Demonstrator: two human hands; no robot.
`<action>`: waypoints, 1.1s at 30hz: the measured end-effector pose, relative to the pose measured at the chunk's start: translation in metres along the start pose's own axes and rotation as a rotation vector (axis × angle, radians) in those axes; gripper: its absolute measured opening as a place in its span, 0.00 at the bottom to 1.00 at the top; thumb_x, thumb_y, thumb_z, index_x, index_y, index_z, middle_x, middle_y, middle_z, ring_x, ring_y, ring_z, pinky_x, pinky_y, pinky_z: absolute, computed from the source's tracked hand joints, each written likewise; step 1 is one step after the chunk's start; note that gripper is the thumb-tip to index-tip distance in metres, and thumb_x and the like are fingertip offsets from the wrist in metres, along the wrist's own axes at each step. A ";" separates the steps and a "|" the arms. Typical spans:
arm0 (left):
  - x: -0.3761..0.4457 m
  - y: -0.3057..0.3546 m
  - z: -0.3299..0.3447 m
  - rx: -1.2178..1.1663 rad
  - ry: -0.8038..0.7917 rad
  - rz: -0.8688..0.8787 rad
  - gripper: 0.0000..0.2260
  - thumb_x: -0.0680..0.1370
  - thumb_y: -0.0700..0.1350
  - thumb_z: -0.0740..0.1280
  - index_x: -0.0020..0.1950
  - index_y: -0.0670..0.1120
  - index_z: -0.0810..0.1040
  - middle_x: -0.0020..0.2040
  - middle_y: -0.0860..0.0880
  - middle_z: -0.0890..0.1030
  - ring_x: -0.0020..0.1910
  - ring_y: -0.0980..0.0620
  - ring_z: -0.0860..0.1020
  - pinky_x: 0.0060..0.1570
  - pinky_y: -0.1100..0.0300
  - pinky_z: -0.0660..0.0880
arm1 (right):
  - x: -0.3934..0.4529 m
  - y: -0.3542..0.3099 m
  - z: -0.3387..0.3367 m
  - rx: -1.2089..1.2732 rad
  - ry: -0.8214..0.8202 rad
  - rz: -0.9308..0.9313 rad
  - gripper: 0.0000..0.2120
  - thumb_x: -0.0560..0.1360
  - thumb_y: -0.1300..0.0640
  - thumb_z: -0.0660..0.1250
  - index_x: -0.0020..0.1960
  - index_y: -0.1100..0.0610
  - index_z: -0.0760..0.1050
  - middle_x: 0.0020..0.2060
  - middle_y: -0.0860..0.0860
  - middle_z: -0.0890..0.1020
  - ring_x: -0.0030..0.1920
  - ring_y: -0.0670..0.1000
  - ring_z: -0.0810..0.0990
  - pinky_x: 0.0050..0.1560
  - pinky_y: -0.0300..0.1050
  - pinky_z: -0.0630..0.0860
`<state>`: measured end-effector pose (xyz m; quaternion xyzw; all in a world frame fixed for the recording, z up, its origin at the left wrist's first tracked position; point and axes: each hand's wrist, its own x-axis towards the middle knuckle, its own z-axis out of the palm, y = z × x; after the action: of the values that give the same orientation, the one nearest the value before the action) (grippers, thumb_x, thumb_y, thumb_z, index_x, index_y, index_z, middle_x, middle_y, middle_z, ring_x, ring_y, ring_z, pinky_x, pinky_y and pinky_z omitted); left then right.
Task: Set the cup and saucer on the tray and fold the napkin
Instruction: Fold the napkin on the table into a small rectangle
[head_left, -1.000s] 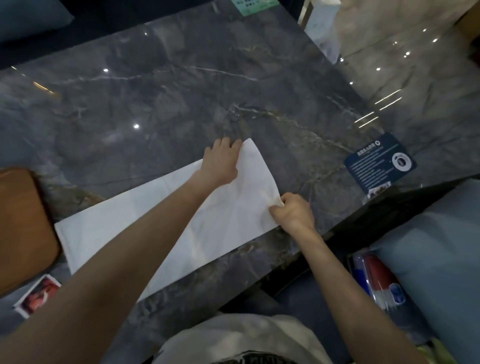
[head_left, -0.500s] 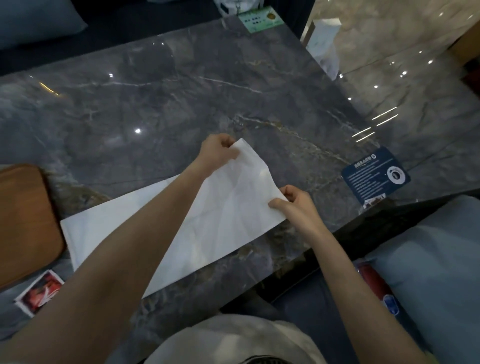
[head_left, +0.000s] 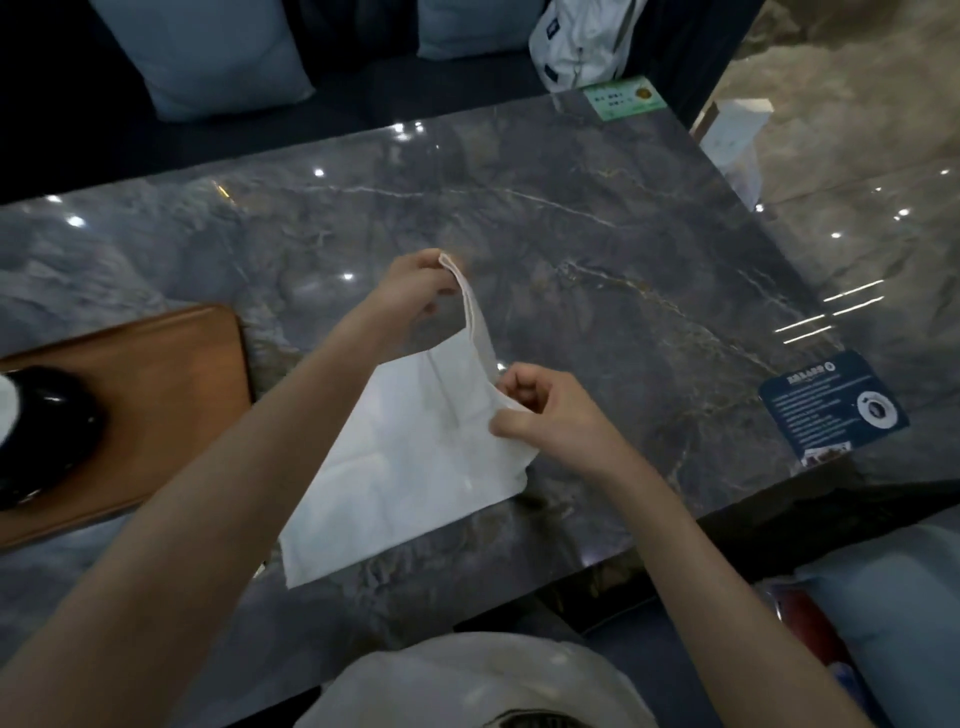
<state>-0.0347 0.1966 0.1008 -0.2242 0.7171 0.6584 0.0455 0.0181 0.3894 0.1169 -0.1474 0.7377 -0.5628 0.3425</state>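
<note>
Dark marble bench (head_left: 597, 249); napkin (head_left: 415, 457) end now lifted off it, pinched by left hand (head_left: 415, 286) and right hand (head_left: 550, 415). Fold begun, not yet laid.

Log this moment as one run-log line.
step: fold napkin | left hand: pinching far corner, lifted | right hand: pinching near corner | tray: left
</note>
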 end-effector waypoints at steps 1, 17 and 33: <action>-0.004 -0.003 -0.009 -0.057 -0.016 -0.025 0.13 0.74 0.33 0.62 0.34 0.49 0.75 0.32 0.53 0.77 0.29 0.62 0.75 0.33 0.66 0.68 | 0.000 -0.001 0.010 -0.007 -0.021 0.001 0.09 0.66 0.67 0.69 0.35 0.55 0.73 0.30 0.47 0.76 0.32 0.42 0.74 0.33 0.32 0.70; -0.068 -0.084 -0.127 -0.448 0.061 -0.192 0.09 0.79 0.37 0.57 0.46 0.43 0.76 0.35 0.47 0.80 0.31 0.55 0.80 0.31 0.66 0.78 | 0.008 0.021 0.139 -0.230 -0.151 0.012 0.03 0.70 0.60 0.68 0.43 0.55 0.75 0.35 0.48 0.77 0.34 0.44 0.72 0.37 0.36 0.71; -0.077 -0.121 -0.159 0.452 0.316 -0.081 0.10 0.75 0.33 0.64 0.55 0.37 0.79 0.45 0.41 0.81 0.45 0.45 0.79 0.49 0.55 0.77 | 0.015 0.058 0.203 -0.615 -0.119 -0.099 0.11 0.75 0.57 0.63 0.57 0.55 0.73 0.47 0.54 0.81 0.41 0.48 0.73 0.40 0.37 0.67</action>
<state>0.1168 0.0597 0.0372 -0.3366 0.8345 0.4361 0.0082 0.1528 0.2513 0.0307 -0.3126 0.8438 -0.3199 0.2966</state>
